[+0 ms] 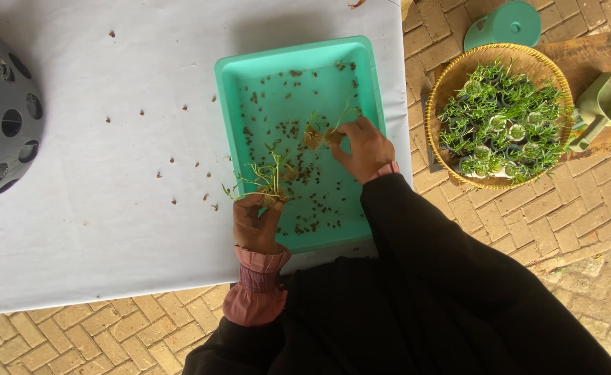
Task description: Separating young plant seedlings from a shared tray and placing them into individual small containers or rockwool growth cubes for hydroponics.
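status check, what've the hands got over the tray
Left hand grips seedling bunch at teal tray edge. Right hand pinches seedling plug inside tray. Nothing blocking.

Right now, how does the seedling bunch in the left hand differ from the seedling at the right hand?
The left hand grips a seedling bunch of several long sprouts at the teal tray's near-left rim. The right hand pinches a single seedling plug, with fewer sprouts, mid-tray. Both have green shoots on brown plugs.

Left half of white table (97, 208) mostly open, just scattered pellets; grey perforated pot (3, 114) blocks far-left edge, teal tray (225, 104) fills centre.
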